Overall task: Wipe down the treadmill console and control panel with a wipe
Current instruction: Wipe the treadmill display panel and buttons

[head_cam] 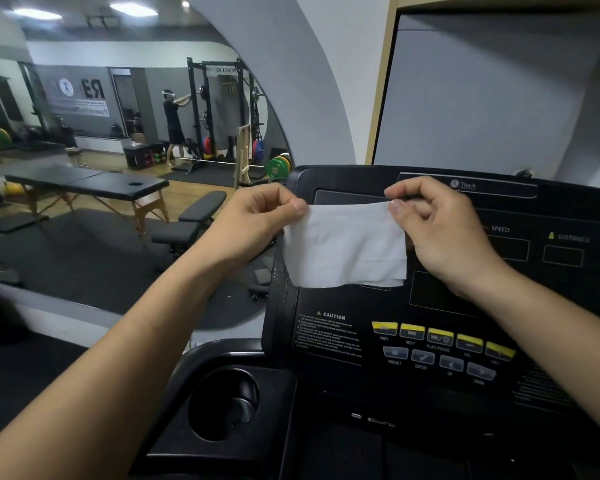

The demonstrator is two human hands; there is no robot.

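The left hand (257, 220) pinches the top left corner of a white wipe (347, 247) between thumb and fingers. The right hand (440, 230) pinches the top right corner in the same way. The wipe hangs spread between both hands, in front of the upper left part of the black treadmill console (499, 306). Whether it touches the console, I cannot tell. Below it sit the yellow control buttons (440, 337), and at lower left the cup holder (222, 403).
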